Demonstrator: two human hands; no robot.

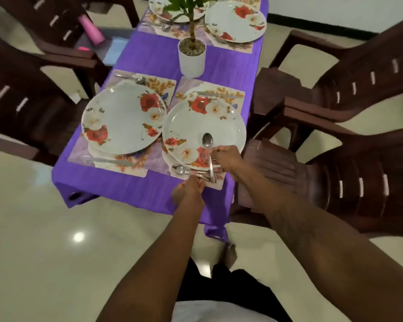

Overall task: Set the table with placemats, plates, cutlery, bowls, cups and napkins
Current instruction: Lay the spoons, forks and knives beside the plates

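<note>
Four mats (126, 165) and plates (121, 119) are down, so we're on cutlery (197, 175). Our right hand (226, 159) pinches a spoon (207, 140) over the near plate (203, 124). Our left hand (187, 194) touches the cutlery below it, grip unclear. No bowls, cups or napkins yet.
</note>
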